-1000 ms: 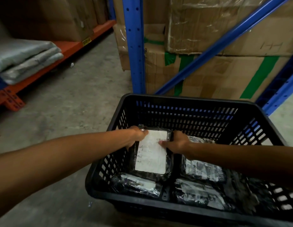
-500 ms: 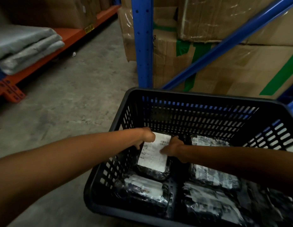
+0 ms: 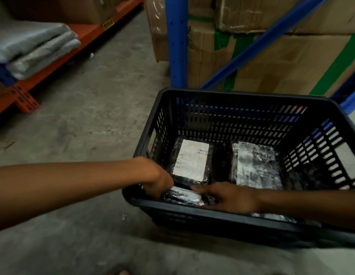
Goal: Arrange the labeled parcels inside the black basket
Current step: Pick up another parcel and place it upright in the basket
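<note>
Reaching into a black basket [image 3: 228, 95] on a warehouse's concrete floor [image 3: 93, 116], a person works both bare hands at its near left corner. The left hand [image 3: 156, 180] curls down over the left end of a plastic-wrapped near parcel [image 3: 182, 195] with a white label; its fingers are hidden, so whether it actually grips cannot be told. The right hand [image 3: 230, 197], blurred, lies with fingers extended across the same parcel's right end, apparently flat rather than clenched. Behind it a labeled parcel [image 3: 191, 159] lies face up against the basket's left wall, and a shiny wrapped parcel [image 3: 256, 165] sits to its right, a dark gap between them. Blue racking [image 3: 176, 42] fronts taped cardboard cartons [image 3: 291, 62]; folded grey bags [image 3: 33, 50] rest on an orange shelf [image 3: 89, 32] at left
</note>
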